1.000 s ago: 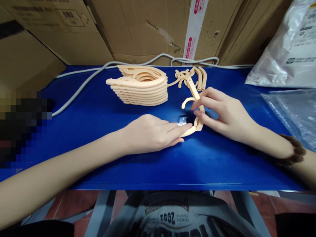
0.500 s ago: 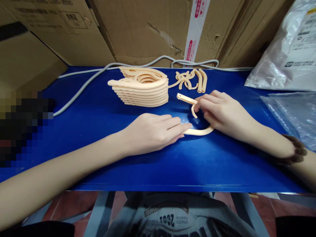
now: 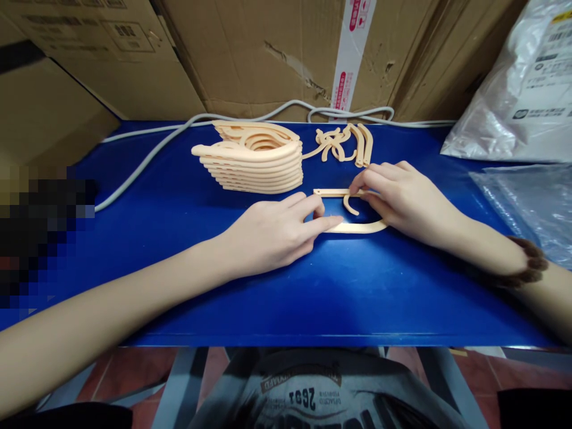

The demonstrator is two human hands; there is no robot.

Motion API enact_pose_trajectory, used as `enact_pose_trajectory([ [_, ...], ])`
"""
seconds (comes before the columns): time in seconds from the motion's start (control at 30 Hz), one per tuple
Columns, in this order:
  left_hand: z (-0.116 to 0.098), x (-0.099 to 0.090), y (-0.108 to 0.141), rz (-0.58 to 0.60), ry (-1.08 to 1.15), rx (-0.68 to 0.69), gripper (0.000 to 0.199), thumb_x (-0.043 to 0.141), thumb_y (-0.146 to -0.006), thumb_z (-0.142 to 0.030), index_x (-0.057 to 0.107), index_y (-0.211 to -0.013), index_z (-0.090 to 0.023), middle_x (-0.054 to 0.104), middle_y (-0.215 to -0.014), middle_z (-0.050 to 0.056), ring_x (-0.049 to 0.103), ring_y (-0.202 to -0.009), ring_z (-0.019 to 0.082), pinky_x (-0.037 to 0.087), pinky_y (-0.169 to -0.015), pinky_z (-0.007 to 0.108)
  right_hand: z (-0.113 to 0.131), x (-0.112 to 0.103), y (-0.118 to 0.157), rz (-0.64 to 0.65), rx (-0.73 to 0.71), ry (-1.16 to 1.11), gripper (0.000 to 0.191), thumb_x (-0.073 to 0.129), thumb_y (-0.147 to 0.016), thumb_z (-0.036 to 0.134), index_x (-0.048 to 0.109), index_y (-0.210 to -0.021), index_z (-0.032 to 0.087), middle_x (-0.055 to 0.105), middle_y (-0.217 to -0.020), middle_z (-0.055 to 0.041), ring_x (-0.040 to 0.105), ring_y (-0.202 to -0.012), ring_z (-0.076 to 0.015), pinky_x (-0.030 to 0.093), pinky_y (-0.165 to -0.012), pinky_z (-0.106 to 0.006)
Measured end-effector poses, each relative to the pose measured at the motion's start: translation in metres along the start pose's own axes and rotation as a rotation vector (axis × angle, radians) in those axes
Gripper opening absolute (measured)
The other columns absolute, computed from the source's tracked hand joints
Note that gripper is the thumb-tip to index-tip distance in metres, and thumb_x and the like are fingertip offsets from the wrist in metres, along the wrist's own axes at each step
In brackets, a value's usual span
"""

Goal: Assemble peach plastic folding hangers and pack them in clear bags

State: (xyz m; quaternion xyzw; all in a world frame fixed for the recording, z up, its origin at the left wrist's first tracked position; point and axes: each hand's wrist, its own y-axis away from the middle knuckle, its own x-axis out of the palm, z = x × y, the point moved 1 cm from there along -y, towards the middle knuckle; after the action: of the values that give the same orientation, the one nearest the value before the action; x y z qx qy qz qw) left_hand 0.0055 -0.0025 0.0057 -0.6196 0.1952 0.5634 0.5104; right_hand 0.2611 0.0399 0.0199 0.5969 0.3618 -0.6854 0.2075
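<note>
With your left hand (image 3: 283, 234) and right hand (image 3: 402, 193) both holding the cream folding hanger (image 3: 355, 228), you likely feel light, stiff, smooth plastic, best gripped along its bars (image 3: 331, 192).

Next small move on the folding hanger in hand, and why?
Probably nip the upper bar's holed end with the left hand: its curled finger is right beside that end, while the right hand holds the folding hanger at its right side.
</note>
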Motion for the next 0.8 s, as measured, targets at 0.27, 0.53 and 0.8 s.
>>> enact_pose_trajectory([
  [0.27, -0.002, 0.001, 0.000, -0.017, 0.061, -0.007, 0.026, 0.049, -0.109, -0.025, 0.072, -0.123, -0.020, 0.077, -0.111, 0.002, 0.067, -0.094, 0.015, 0.050, -0.071, 0.025, 0.000, -0.002, -0.002, -0.013, 0.002, -0.048, 0.022, 0.047, -0.101, 0.022, 0.067, -0.107, 0.020, 0.074, -0.109, -0.0102, 0.067, -0.098, -0.0259, 0.041, -0.086, -0.040],
  [0.53, -0.001, 0.007, 0.000, -0.023, 0.112, -0.008, 0.026, 0.056, -0.105, -0.021, 0.072, -0.125, -0.021, 0.076, -0.111, 0.000, 0.067, -0.095, 0.016, 0.051, -0.072, 0.027, -0.016, -0.020, -0.036, -0.043, 0.204, 0.033, 0.017, 0.060, -0.100, 0.029, 0.070, -0.107, 0.016, 0.075, -0.091, -0.0089, 0.064, -0.082, -0.0215, 0.040, -0.077, -0.036],
  [0.8, -0.001, 0.007, 0.000, -0.005, 0.114, -0.017, 0.029, 0.054, -0.105, -0.021, 0.071, -0.129, -0.023, 0.075, -0.115, 0.000, 0.066, -0.097, 0.016, 0.049, -0.068, 0.027, -0.024, -0.018, -0.077, 0.081, 0.379, 0.228, 0.044, 0.048, -0.106, 0.044, 0.074, -0.111, 0.009, 0.076, -0.105, -0.0178, 0.069, -0.098, -0.0281, 0.039, -0.077, -0.034],
])
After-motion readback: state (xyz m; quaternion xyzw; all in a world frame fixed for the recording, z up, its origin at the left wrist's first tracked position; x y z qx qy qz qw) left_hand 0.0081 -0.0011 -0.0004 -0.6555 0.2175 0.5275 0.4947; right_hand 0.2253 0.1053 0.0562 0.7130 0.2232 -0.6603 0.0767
